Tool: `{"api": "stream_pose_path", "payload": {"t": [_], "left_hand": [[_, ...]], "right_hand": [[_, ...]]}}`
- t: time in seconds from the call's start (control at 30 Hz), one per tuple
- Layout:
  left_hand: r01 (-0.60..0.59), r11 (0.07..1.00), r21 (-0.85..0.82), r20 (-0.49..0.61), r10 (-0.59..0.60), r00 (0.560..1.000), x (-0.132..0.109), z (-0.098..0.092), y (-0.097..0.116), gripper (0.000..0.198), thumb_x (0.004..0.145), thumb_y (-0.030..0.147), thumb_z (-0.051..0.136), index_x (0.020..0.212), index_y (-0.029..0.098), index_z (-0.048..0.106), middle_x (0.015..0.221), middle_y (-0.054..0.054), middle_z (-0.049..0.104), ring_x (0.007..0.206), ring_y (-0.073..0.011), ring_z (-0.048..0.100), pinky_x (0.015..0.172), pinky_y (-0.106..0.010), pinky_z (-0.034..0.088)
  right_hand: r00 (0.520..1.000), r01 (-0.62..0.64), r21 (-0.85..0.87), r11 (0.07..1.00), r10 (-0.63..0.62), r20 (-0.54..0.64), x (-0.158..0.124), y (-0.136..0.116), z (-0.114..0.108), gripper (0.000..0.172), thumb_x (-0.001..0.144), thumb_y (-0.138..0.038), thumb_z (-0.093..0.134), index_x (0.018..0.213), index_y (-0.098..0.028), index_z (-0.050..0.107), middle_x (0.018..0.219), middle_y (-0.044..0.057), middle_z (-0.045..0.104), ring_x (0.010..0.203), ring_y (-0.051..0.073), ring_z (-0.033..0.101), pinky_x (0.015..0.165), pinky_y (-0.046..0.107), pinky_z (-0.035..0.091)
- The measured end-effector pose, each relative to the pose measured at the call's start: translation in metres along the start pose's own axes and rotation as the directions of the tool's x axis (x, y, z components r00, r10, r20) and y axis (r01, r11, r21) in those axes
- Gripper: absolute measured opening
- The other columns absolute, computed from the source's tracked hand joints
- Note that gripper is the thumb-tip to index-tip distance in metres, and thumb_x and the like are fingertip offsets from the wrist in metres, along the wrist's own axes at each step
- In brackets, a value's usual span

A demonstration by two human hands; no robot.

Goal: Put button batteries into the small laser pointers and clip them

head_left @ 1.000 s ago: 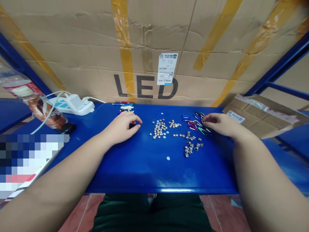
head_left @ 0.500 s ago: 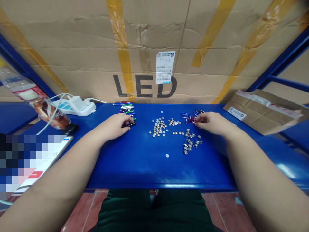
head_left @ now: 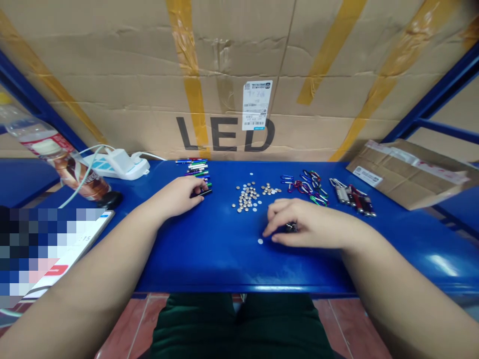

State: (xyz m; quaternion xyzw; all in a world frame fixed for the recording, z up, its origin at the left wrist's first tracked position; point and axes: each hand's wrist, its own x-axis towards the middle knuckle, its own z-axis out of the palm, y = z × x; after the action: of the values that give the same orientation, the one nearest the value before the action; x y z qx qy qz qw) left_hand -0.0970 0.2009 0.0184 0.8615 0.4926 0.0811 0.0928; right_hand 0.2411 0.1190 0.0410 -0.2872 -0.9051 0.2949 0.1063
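1. Right hand (head_left: 305, 224) has moved off the carabiners (head_left: 309, 188) to mid-bench, toward the front edge. Fingers curl down over metal fittings (head_left: 291, 227), mostly hidden; grip cannot be told.
2. New since last view: a row of keychain flashlights (head_left: 352, 199) at the bench's (head_left: 243, 288) right end.
3. Left hand (head_left: 175, 197) near the back edge, fingers closed on a dark tube (head_left: 202, 192) just below the coloured tubes (head_left: 194, 168).
4. Metal discs (head_left: 245, 198) heaped mid-bench; one lone disc (head_left: 260, 241) lies apart, toward the front.
5. Carton (head_left: 224, 80) printed "LED"; its barcode label (head_left: 257, 105) is too small to read.
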Motion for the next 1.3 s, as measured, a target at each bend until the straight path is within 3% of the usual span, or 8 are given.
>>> {"api": "stream_pose_path", "payload": {"t": [0.13, 0.3, 0.5, 0.7, 0.9, 1.03, 1.2, 1.3], "left_hand": [[0.002, 1.000, 0.000, -0.005, -0.002, 1.000, 0.000, 0.001, 0.000, 0.028, 0.086, 0.031, 0.059, 0.108, 0.020, 0.072, 0.092, -0.006, 0.070, 0.083, -0.0244, 0.065, 0.073, -0.034, 0.047], [0.001, 1.000, -0.011, -0.010, -0.001, 1.000, -0.001, 0.003, 0.002, 0.026, 0.086, 0.035, 0.062, 0.105, 0.021, 0.073, 0.089, -0.005, 0.070, 0.079, -0.0235, 0.065, 0.070, -0.034, 0.046], [-0.080, 0.994, -0.075, 0.000, 0.080, 0.997, -0.003, 0.006, 0.014, 0.013, 0.086, 0.030, 0.063, 0.094, 0.022, 0.070, 0.098, -0.004, 0.075, 0.090, -0.0243, 0.069, 0.078, -0.035, 0.049], [-0.009, 0.937, -0.350, -0.022, 0.001, 1.000, -0.004, 0.012, 0.033, 0.040, 0.093, 0.036, 0.055, 0.130, 0.022, 0.062, 0.093, -0.004, 0.074, 0.076, -0.0218, 0.071, 0.072, -0.036, 0.054], [0.023, 0.789, -0.614, -0.028, -0.051, 0.998, 0.000, 0.019, 0.037, 0.027, 0.091, 0.036, 0.056, 0.112, 0.021, 0.063, 0.089, -0.003, 0.073, 0.078, -0.0223, 0.074, 0.077, -0.038, 0.061], [0.067, 0.658, -0.750, 0.023, -0.075, 0.997, 0.001, 0.019, 0.039, 0.027, 0.094, 0.034, 0.053, 0.116, 0.020, 0.061, 0.091, -0.004, 0.070, 0.084, -0.0222, 0.075, 0.075, -0.038, 0.064], [-0.010, 0.756, -0.655, -0.007, 0.008, 1.000, -0.002, 0.018, 0.046, 0.036, 0.098, 0.035, 0.052, 0.130, 0.020, 0.059, 0.094, -0.007, 0.068, 0.077, -0.0202, 0.071, 0.056, -0.031, 0.062], [-0.117, 0.851, -0.511, -0.067, 0.096, 0.993, -0.003, 0.017, 0.048, 0.035, 0.099, 0.032, 0.052, 0.129, 0.019, 0.063, 0.109, -0.010, 0.068, 0.079, -0.0189, 0.070, 0.059, -0.030, 0.061]], "right_hand": [[0.998, -0.012, -0.152, 0.988, 0.022, 0.063, 0.005, -0.007, 0.013, 0.023, 0.092, -0.015, 0.069, 0.107, -0.026, 0.082, 0.095, 0.004, 0.073, 0.099, 0.022, 0.066, 0.092, 0.037, 0.052], [0.975, -0.206, -0.348, 0.915, 0.161, -0.154, 0.013, 0.017, 0.019, 0.025, 0.094, -0.013, 0.061, 0.110, -0.020, 0.080, 0.106, 0.008, 0.074, 0.100, 0.026, 0.068, 0.095, 0.042, 0.054], [0.908, -0.393, -0.406, 0.825, 0.280, -0.311, 0.023, 0.030, 0.021, 0.019, 0.094, -0.019, 0.062, 0.107, -0.015, 0.075, 0.106, 0.013, 0.073, 0.103, 0.031, 0.067, 0.095, 0.046, 0.055], [0.942, -0.223, -0.399, 0.889, 0.091, -0.323, 0.036, 0.022, 0.031, 0.018, 0.096, -0.018, 0.061, 0.110, -0.017, 0.071, 0.107, 0.012, 0.070, 0.107, 0.028, 0.064, 0.098, 0.045, 0.051], [0.963, -0.085, -0.438, 0.895, -0.040, -0.268, 0.047, 0.022, 0.044, 0.023, 0.096, -0.014, 0.061, 0.114, -0.017, 0.075, 0.108, 0.012, 0.072, 0.101, 0.027, 0.063, 0.096, 0.046, 0.050], [0.959, -0.057, -0.419, 0.906, -0.066, -0.274, 0.048, 0.022, 0.043, 0.022, 0.097, -0.010, 0.060, 0.108, -0.017, 0.077, 0.105, 0.012, 0.073, 0.099, 0.026, 0.064, 0.093, 0.042, 0.051], [0.962, -0.145, -0.401, 0.904, 0.034, -0.271, 0.051, 0.017, 0.039, 0.014, 0.095, -0.011, 0.065, 0.098, -0.017, 0.077, 0.096, 0.009, 0.076, 0.091, 0.024, 0.068, 0.088, 0.039, 0.050], [0.953, -0.218, -0.385, 0.897, 0.109, -0.284, 0.054, 0.014, 0.037, 0.013, 0.093, -0.013, 0.067, 0.099, -0.017, 0.078, 0.095, 0.008, 0.078, 0.091, 0.025, 0.070, 0.088, 0.039, 0.050]]}}
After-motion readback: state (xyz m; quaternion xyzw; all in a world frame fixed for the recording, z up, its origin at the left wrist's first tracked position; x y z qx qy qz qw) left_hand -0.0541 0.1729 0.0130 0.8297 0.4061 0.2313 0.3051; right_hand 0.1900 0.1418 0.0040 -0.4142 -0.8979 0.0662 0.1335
